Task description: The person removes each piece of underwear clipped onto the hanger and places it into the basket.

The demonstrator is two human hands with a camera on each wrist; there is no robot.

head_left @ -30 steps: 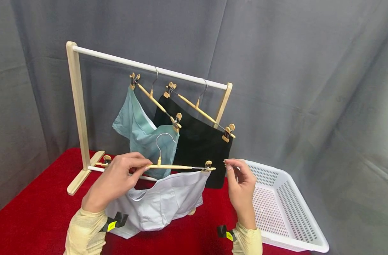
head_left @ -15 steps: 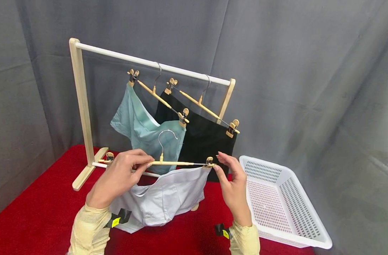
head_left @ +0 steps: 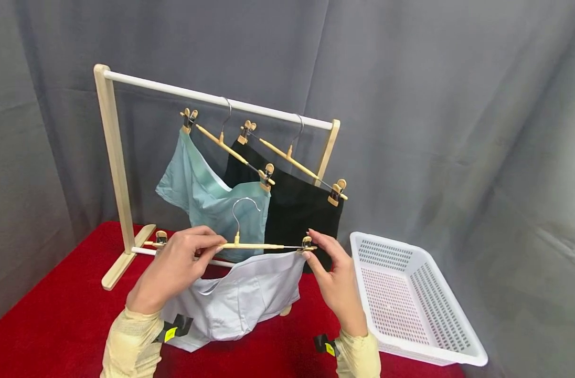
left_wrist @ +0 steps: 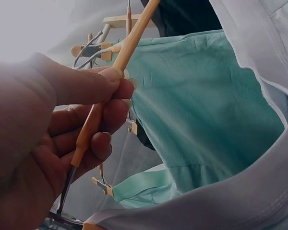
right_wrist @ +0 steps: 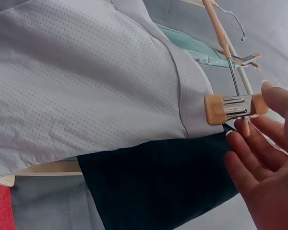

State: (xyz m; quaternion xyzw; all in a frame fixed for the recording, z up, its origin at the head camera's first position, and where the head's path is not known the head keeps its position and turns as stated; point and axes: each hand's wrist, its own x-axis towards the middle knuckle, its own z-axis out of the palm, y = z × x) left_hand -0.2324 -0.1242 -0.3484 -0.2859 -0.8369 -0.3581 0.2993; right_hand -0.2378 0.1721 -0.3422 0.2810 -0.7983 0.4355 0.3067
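My left hand [head_left: 176,268] pinches the wooden bar of a clip hanger [head_left: 256,245] left of its metal hook. In the left wrist view the thumb and fingers close round the bar [left_wrist: 134,38]. Pale white underpants [head_left: 249,299] hang from the hanger by the waistband, made of perforated cloth. My right hand [head_left: 337,278] is at the hanger's right end, thumb and fingers to either side of the clip [right_wrist: 235,108]. That clip bites the waistband corner. The left clip [head_left: 161,239] shows beyond the left hand.
A wooden rack with a white rail [head_left: 164,89] stands behind. Teal underpants [head_left: 212,194] and a black garment [head_left: 297,210] hang there on similar hangers. A white perforated basket [head_left: 410,294] is at the right on the red cloth [head_left: 56,315]; grey curtains [head_left: 410,105] surround the table.
My right hand has moved left from beside the hanger's end to its right clip. The left hand keeps its hold on the bar, and the underpants hang much as before.
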